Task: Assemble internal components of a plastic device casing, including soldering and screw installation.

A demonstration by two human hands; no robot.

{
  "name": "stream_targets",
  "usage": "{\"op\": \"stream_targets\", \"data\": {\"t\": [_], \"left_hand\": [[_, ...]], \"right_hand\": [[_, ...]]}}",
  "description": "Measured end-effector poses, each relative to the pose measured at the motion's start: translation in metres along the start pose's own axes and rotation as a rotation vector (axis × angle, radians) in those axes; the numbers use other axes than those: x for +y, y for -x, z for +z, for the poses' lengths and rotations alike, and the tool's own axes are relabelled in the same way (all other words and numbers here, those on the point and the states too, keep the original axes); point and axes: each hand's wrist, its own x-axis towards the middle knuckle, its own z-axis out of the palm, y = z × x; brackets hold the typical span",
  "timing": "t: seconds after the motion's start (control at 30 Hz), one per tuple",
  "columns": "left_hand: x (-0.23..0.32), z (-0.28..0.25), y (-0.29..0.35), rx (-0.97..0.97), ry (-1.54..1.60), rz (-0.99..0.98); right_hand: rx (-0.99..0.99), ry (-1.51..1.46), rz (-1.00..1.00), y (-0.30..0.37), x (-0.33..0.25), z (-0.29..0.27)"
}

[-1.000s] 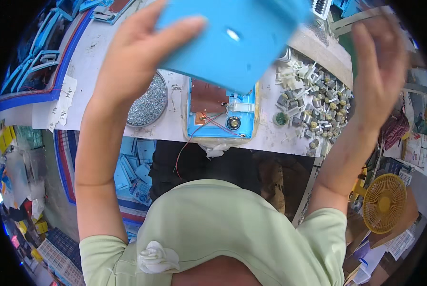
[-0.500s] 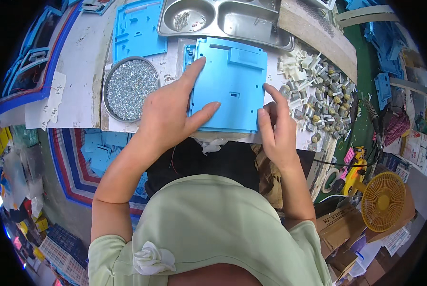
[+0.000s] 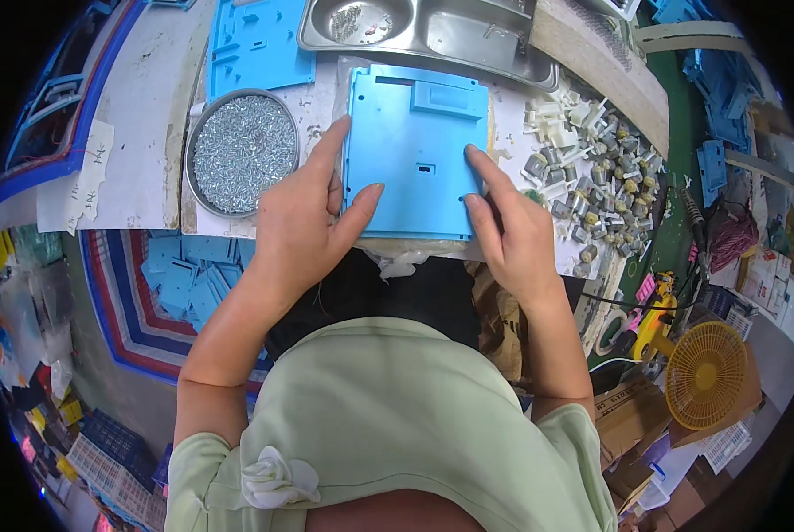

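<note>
A pale surface (image 3: 144, 115) stretches across the workroom, with a yellow fan (image 3: 707, 372) beyond its right edge. At the middle of its near edge lies a blue panel (image 3: 406, 177), flat, long axis running back from that edge, squarely between the two hands. The left hand (image 3: 299, 235) touches its left side, thumb over the face; the right hand (image 3: 521, 244) meets the right side with thumb and forefinger tips. Both have those digits well parted and neither wraps around the panel; how hard they press cannot be told. Neither is clearly nearer, though the left reaches further onto the face. Left of the panel sits a round tray (image 3: 189, 168) of screws (image 3: 242, 151); small motors (image 3: 601, 195) are heaped toward the surface's right edge.
</note>
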Motion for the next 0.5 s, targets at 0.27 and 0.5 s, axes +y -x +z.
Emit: {"op": "stream_targets", "data": {"t": [0.27, 0.5], "left_hand": [[-0.011, -0.007, 0.008, -0.106, 0.14, -0.081], [-0.077, -0.077, -0.013, 0.168, -0.565, 0.239]], "right_hand": [[-0.398, 0.412, 0.113, -0.016, -0.032, -0.022], [-0.51, 0.563, -0.158, -0.068, -0.051, -0.05]]}}
